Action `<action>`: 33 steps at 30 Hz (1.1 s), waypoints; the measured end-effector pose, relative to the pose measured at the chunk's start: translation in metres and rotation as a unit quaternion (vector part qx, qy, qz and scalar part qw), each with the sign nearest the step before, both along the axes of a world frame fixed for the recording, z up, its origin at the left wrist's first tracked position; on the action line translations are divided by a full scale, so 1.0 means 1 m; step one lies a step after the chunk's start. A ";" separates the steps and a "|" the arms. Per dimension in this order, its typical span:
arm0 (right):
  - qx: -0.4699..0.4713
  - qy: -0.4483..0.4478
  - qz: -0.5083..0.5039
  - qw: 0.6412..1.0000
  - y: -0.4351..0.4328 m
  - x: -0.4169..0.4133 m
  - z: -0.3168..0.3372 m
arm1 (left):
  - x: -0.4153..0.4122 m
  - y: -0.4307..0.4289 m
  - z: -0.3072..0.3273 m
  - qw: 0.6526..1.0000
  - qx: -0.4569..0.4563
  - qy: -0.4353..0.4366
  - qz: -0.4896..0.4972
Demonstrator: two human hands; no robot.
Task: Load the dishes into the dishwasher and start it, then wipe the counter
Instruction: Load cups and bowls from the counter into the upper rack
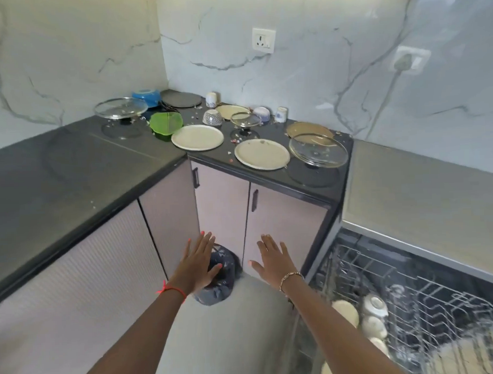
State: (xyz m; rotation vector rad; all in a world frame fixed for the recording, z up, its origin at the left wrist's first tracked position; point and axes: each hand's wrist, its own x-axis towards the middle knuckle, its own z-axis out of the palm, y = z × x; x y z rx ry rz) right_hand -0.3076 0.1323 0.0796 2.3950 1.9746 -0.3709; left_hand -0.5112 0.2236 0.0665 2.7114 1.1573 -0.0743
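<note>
My left hand (199,262) and my right hand (273,260) are stretched out in front of me with straight fingers, holding nothing, below the counter's front edge. On the dark counter (71,176) lie two cream plates (197,137) (262,153), a third plate (231,111), glass lids (318,150) (120,108) (245,119), patterned bowls (212,117) (262,113), small cups (211,99) (280,114), a green dish (166,122) and a blue container (145,95). The dishwasher rack (411,293) at lower right stands pulled out with a few white dishes (374,307) in it.
A dark bin with a liner (218,291) stands on the floor under my left hand. Cabinet doors (283,222) with dark handles face me. Crumbs are scattered among the dishes. The dishwasher's grey top (424,200) lies right of the counter. A wall socket (263,41) is above.
</note>
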 end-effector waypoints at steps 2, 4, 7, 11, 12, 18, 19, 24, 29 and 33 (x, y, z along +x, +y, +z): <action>0.010 -0.003 -0.002 1.000 0.031 -0.007 0.006 | -0.006 0.032 0.003 0.999 0.036 -0.022 -0.001; 0.024 0.000 -0.007 1.000 0.063 -0.013 0.011 | -0.009 0.068 0.007 0.998 0.056 -0.042 0.004; 0.032 -0.006 -0.005 0.999 0.103 -0.015 0.018 | -0.009 0.111 0.013 0.996 0.066 -0.057 0.003; 0.041 -0.019 -0.003 0.999 0.150 -0.008 0.026 | -0.004 0.157 0.017 0.996 0.073 -0.054 0.017; 0.046 -0.017 -0.004 0.999 0.163 -0.004 0.028 | -0.002 0.170 0.018 0.996 0.069 -0.053 0.022; 0.060 -0.023 0.002 0.998 0.237 0.024 0.027 | 0.020 0.241 0.016 0.995 0.082 -0.036 0.035; 0.061 -0.022 0.004 0.998 0.251 0.031 0.027 | 0.026 0.254 0.016 0.995 0.079 -0.041 0.038; 0.090 -0.006 0.004 0.996 0.315 0.062 0.029 | 0.058 0.317 0.021 0.994 0.083 -0.055 0.047; 0.127 0.017 0.020 0.992 0.381 0.096 0.042 | 0.088 0.374 0.034 0.990 0.107 -0.072 0.063; 0.135 0.017 0.019 0.990 0.423 0.116 0.051 | 0.100 0.415 0.040 0.988 0.103 -0.092 0.069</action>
